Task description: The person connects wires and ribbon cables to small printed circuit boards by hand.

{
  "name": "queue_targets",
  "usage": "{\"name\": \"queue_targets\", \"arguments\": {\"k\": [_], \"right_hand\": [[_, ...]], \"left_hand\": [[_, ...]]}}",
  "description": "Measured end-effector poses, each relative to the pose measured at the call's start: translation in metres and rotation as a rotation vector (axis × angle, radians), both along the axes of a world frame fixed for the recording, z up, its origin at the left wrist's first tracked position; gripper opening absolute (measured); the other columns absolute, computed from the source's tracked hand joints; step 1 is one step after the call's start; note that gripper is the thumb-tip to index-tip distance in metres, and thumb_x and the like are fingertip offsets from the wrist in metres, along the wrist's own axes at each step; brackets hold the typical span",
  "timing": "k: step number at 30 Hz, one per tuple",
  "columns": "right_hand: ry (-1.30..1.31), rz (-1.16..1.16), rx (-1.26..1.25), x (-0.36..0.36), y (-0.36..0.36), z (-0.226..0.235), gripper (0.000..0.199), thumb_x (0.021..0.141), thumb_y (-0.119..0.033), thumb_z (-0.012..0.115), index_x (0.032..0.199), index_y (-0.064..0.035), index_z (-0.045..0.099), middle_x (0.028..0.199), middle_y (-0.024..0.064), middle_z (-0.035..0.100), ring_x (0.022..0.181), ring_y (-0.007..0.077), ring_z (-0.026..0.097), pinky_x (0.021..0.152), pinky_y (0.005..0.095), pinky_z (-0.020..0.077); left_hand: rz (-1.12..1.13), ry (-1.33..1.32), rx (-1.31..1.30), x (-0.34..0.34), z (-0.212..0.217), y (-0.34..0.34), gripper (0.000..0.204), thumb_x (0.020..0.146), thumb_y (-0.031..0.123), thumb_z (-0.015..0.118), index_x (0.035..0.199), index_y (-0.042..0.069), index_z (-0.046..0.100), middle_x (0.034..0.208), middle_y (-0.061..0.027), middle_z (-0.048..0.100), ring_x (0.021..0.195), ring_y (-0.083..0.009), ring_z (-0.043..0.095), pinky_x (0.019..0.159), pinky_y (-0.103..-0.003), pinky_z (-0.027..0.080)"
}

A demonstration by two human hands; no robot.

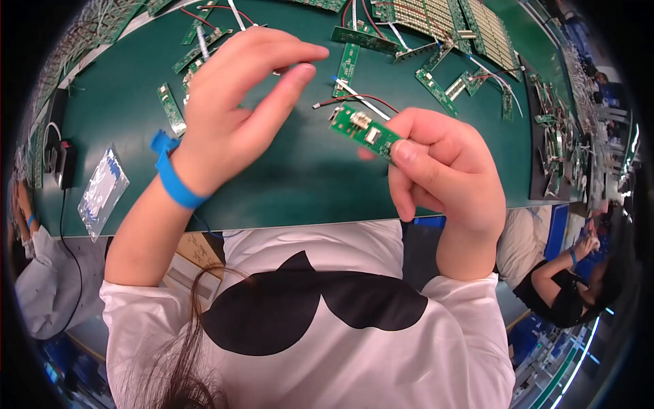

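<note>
My right hand (443,170) pinches a small green circuit board (364,129) between thumb and fingers and holds it up over the green table mat (306,184). White connectors sit on the board's face. Just behind it, a red and black wire (354,100) with a small plug lies on the mat. My left hand (238,102) hovers to the left of the board, fingers loosely curved and apart, holding nothing that I can see. Its fingertips point toward the board. A blue strap (174,178) circles the left wrist.
Several narrow green circuit boards (347,65) and loose wires are scattered across the far mat, with large boards (443,17) at the back right. A clear plastic bag (102,191) and a black device (65,163) lie at left. Another person (565,286) sits at right.
</note>
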State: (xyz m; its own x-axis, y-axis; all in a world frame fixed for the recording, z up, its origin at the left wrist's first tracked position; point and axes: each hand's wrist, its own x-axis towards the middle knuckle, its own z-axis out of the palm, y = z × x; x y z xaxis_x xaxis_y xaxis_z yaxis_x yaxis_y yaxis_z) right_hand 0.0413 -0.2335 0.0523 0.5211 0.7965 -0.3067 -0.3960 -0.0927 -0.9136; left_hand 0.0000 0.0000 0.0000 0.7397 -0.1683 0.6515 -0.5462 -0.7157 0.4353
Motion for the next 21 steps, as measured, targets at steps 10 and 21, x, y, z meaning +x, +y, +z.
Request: {"name": "queue_targets", "arguments": {"k": [10,21], "right_hand": [[0.037,0.16,-0.178,0.021,0.013,-0.014,0.016,0.089,-0.011,0.052,0.088,0.0027,0.061,0.055,-0.0014,0.052,0.04,0.0043,0.042,0.038,0.0206,0.0293],[0.246,0.423,-0.236,0.034,0.01,-0.053,0.019,0.09,-0.014,0.051,0.09,0.0023,0.061,0.049,-0.0016,0.048,0.04,0.0037,0.039,0.041,0.0207,0.0293]], "left_hand": [[-0.539,0.215,-0.162,-0.003,-0.006,-0.006,0.029,0.067,0.0,0.066,0.096,0.001,0.06,0.077,-0.0059,0.065,0.066,-0.0219,0.058,0.067,-0.035,0.044],[-0.669,0.659,-0.181,-0.005,-0.015,-0.013,0.017,0.066,0.0,0.065,0.082,0.004,0.062,0.071,-0.0042,0.06,0.065,-0.0237,0.057,0.066,-0.032,0.045]]}}
